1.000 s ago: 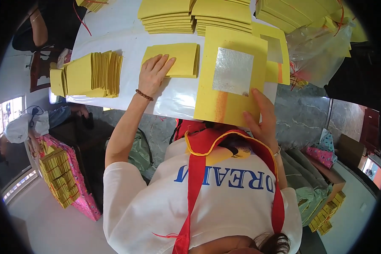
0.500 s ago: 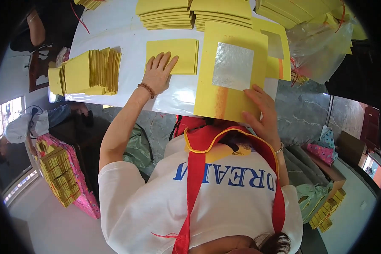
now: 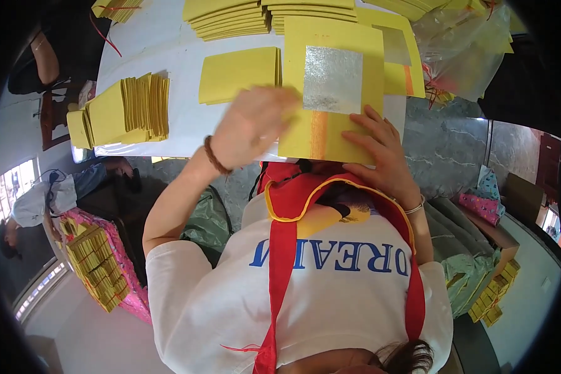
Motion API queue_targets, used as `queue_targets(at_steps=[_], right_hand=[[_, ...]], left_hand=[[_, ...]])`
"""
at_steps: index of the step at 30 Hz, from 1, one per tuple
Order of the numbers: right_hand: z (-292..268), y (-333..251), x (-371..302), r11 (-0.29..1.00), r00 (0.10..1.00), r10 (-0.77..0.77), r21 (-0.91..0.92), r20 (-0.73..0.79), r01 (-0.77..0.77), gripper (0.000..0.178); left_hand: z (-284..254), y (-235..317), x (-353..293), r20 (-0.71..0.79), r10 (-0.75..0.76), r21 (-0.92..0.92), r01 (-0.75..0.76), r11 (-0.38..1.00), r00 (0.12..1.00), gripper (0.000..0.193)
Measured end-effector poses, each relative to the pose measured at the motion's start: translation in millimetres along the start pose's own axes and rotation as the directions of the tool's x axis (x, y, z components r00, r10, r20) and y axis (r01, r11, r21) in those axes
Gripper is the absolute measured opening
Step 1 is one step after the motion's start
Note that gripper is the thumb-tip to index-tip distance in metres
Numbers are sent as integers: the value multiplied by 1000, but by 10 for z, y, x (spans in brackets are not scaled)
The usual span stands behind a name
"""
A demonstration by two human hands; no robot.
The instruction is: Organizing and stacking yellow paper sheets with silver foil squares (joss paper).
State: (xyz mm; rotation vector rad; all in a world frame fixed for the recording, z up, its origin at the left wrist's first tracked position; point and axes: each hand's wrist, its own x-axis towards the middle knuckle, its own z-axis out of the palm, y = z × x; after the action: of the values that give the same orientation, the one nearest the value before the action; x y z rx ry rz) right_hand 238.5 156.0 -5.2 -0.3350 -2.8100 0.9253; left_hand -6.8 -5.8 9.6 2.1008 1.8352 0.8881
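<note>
At the edge of the tabletop (image 3: pixel 184 121), my right fingers (image 3: pixel 369 128) lie spread on the silver-patched yellow sheet (image 3: pixel 332 93), which could skew if my left fingers (image 3: pixel 279 103), too blurred to tell their grip, bump it.

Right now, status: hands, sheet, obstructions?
Right hand spread on silver-patched yellow sheet. Left hand blurred over sheet's left edge, contact unclear. Folded yellow paper left of sheet; nothing visibly blocking.
</note>
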Motion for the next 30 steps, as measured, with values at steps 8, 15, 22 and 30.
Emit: queue_targets(at_steps=[8,15,22,30], right_hand=[[-23,25,-7,987,1000,10,162,8,-11,50],[-8,157,-47,634,982,179,770,-56,-72,49],[-3,161,-34,622,972,231,775,-44,-112,50],[16,85,1,696,945,328,673,12,-250,54]], left_hand=[[138,291,20,101,70,-5,-70,998,992,23],[74,174,143,198,-105,-362,172,916,975,11],[47,121,201,300,-194,-427,313,848,934,15],[83,109,158,278,-310,-465,410,785,909,17]])
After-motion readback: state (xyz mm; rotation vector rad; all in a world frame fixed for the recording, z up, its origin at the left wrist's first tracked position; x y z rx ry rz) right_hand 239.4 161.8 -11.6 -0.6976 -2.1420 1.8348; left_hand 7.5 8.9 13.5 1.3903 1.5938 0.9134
